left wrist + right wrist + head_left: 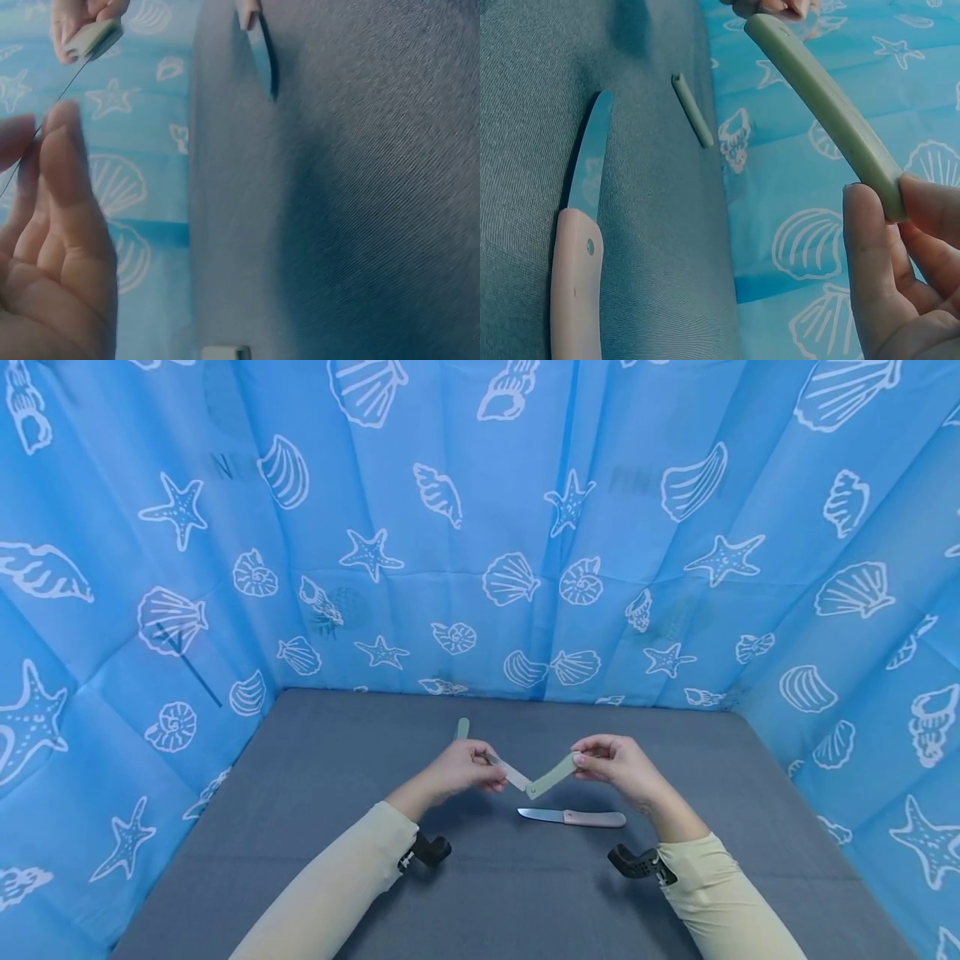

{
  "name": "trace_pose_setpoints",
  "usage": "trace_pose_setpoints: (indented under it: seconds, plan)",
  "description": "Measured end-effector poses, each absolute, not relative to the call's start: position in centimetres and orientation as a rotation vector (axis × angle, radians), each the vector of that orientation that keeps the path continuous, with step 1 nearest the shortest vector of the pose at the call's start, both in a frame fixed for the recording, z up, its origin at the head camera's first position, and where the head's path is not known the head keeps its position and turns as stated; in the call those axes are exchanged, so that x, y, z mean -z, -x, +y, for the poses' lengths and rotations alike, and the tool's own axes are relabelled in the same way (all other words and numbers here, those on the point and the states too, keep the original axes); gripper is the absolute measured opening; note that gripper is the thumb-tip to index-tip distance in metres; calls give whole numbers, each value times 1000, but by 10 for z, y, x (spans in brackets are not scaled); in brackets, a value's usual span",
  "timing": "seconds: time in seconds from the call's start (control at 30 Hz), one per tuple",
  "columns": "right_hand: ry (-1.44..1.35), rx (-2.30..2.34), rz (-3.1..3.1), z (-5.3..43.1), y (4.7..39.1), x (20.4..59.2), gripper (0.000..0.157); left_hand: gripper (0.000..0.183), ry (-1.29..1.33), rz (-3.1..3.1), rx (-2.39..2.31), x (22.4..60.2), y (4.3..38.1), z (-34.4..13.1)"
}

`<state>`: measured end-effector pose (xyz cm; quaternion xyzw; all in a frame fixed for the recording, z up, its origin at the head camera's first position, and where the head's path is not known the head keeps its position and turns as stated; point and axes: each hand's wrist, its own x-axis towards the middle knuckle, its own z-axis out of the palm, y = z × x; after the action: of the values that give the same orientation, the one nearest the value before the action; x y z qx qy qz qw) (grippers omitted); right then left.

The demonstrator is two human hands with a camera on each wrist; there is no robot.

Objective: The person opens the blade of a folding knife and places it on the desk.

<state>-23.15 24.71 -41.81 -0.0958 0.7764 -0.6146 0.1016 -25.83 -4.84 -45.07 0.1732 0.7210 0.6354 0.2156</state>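
Observation:
A folding knife with a pale green handle (553, 775) is held above the table, its blade (513, 775) swung out at an angle. My left hand (467, 767) pinches that blade between thumb and fingers; in the left wrist view the blade appears edge-on as a thin line. The free end of the handle is pinched by my right hand (618, 768), seen closely in the right wrist view, where the green handle (836, 112) slants up toward the left hand. Just below both hands, a knife with a pink handle (595, 819) lies on the table, blade out and pointing left.
Behind my left hand lies a slim pale green piece (462, 727), partly hidden in the head view; the right wrist view shows it whole, like a cover or handle. The grey cloth table (337, 735) meets a blue shell-print curtain (450, 568) at its back and sides.

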Motion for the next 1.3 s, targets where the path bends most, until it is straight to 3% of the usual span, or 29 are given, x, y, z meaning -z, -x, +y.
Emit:
trace_pose_setpoints:
  seconds: [0.77,1.3]
  plan:
    - [519,1484,2310,249,239,401,25,11,-551,2029,-1567,433,260,-56]
    - [300,1830,2336,248,237,411,30,12,-454,2076,-1807,437,265,-59]
